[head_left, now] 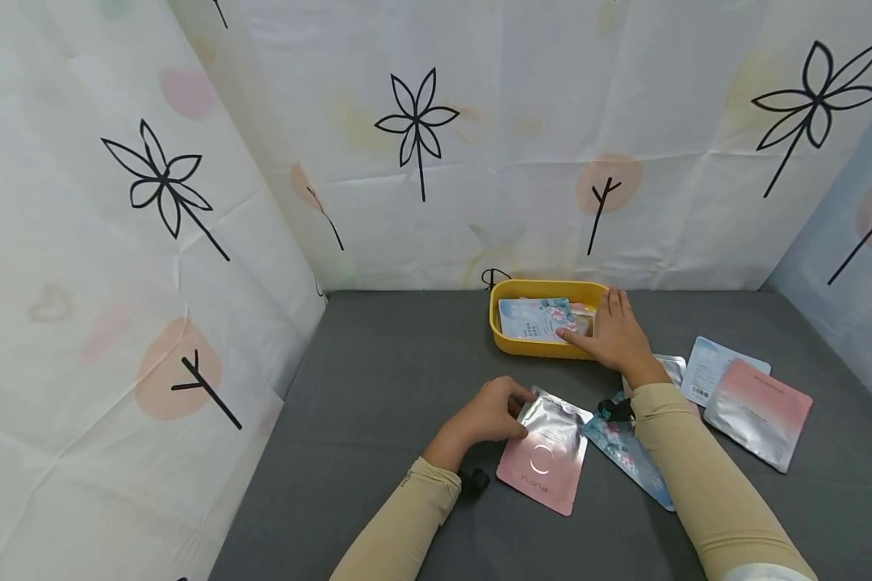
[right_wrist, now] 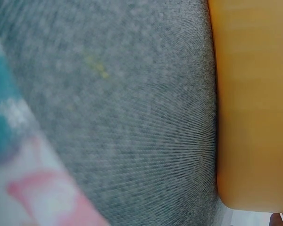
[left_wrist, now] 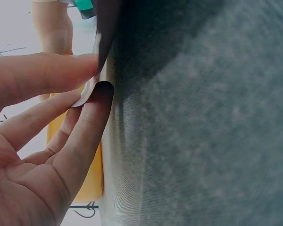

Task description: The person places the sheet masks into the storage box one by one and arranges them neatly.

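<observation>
My left hand (head_left: 490,411) pinches the upper left edge of a pink and silver foil sachet (head_left: 545,452) that lies at a slant on the table. In the left wrist view, thumb and fingers (left_wrist: 47,75) meet at the sachet's thin edge. My right hand (head_left: 618,335) rests on the right end of a yellow tray (head_left: 530,349), fingers straight along the rim and thumb reaching over the front side. Inside the tray lie a light blue floral packet (head_left: 534,319) and other packets partly hidden behind it. The tray's yellow wall (right_wrist: 254,108) fills the right of the right wrist view.
Under the right forearm lies a blue floral sachet (head_left: 628,456), with a silver packet (head_left: 672,367) beyond it. Farther right, a pink and silver sachet (head_left: 759,411) overlaps a pale blue packet (head_left: 719,367). A printed white cloth (head_left: 509,145) hangs behind the grey table (head_left: 378,347).
</observation>
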The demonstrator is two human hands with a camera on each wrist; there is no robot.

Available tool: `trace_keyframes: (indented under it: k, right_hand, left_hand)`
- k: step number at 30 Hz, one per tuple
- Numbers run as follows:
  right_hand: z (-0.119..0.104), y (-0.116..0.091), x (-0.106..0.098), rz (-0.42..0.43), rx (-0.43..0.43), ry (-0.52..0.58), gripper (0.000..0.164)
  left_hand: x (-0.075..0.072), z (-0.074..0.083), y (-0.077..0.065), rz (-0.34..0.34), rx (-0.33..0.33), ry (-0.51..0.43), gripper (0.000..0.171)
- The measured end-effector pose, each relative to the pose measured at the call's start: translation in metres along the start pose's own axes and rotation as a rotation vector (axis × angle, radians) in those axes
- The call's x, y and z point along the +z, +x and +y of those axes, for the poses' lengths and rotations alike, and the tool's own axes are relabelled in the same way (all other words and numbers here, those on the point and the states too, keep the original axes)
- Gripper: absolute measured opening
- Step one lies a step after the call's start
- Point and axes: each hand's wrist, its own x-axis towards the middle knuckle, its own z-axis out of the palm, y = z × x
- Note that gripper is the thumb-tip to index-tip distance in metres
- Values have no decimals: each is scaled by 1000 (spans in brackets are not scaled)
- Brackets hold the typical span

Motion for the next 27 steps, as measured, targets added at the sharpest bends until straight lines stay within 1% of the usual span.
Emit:
trace_keyframes:
  k: [6,10,13,17,21,27]
  right_hand:
    - [0,0,0,-2,3,5,135]
    - [1,0,1,-8,6,4,135]
    - [1,-1,1,-5,5,3,135]
    - [0,-1,1,3,2,-6,134]
    - [0,-1,2,5,7,-16,134]
    - [0,0,2,7,4,-18,135]
  left_hand:
    - [-4,3,-3,14,-8,-10,50]
    - [-6,4,-3,64,32,-30,51]
    - [-7,5,-3,116,59,-78,53]
    - [-9,5,-4,171,92,-174,53]
    - [-11,5,-5,227,136,-233,54]
    - [-16,5,-5,293,138,-295,56]
